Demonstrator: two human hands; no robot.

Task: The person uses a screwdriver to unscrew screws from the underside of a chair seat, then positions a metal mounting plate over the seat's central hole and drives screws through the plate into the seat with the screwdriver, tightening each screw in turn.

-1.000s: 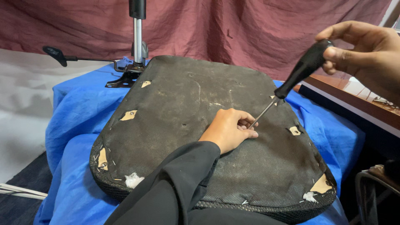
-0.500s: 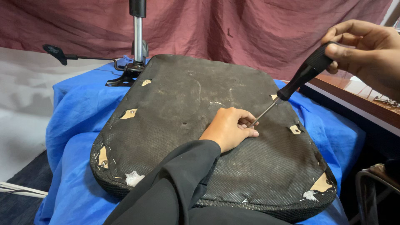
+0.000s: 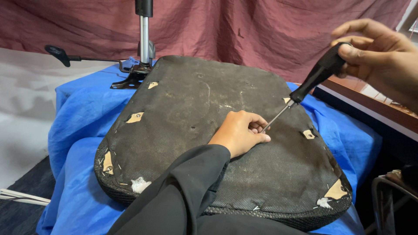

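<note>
**One Screwdriver, One Upturned Seat, Two Hands**

A single chair seat [image 3: 191, 130] lies underside-up on a blue cloth [image 3: 74, 130], its black fabric stapled round the edge. Six small tears in that fabric can be counted showing tan material or white stuffing: two near the far left, two at the near-left corner, and others along the right side and near-right corner; a few more may be too small to tell.

One screwdriver [image 3: 305, 89] is in use. The right hand [image 3: 379, 56] closes its fingers round the top of the black handle, holding it tilted down toward the left. The thin metal shaft runs to the left hand [image 3: 239, 132], which rests on the middle of the seat with fingers curled narrowly about the tip. The tip itself and whatever it meets are hidden under those fingers.

One chair mechanism [image 3: 137, 72] with an upright metal column and one black-tipped lever [image 3: 58, 54] stands just beyond the seat's far-left corner; the column's top is cut off by the frame. A dark red curtain [image 3: 244, 30] hangs behind. The left arm's black sleeve [image 3: 174, 200] covers part of the near edge. At the right, a wooden ledge [image 3: 370, 104] is only partly seen, and the right wrist runs out of view.
</note>
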